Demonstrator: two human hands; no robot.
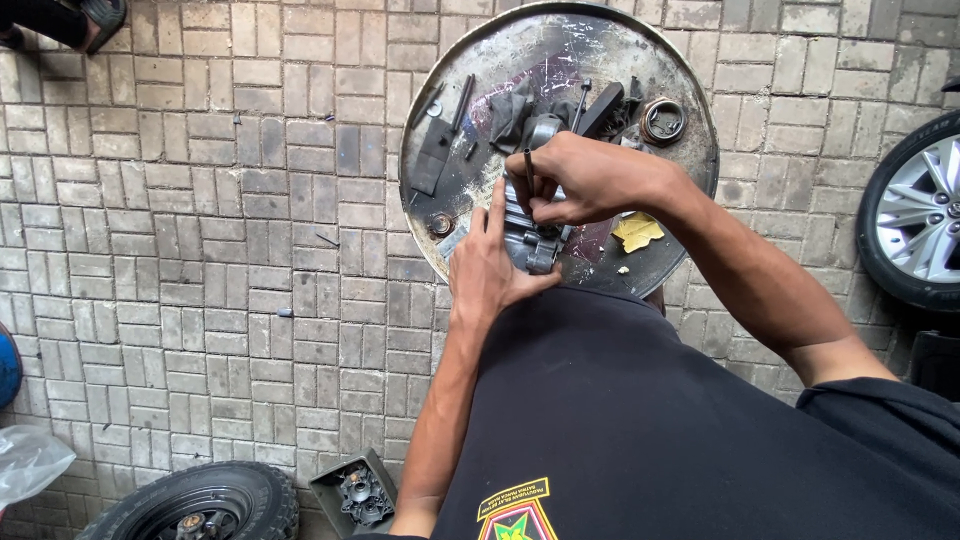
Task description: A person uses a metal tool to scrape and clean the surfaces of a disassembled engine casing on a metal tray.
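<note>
Seen from above, a paved brick floor (pixel 200 220) outdoors carries a round, scuffed metal drum top (pixel 680 110) used as a tabletop. Car tyres sit at the right edge (pixel 915 215) and bottom left (pixel 200 505). A grey metal part (pixel 530 235) lies near the drum's front rim, long axis pointing away from the person. The left hand (pixel 485 270) steadies it with fingers extended; the right hand (pixel 580 180) is closed around a thin tool (pixel 528 170) held upright above it.
</note>
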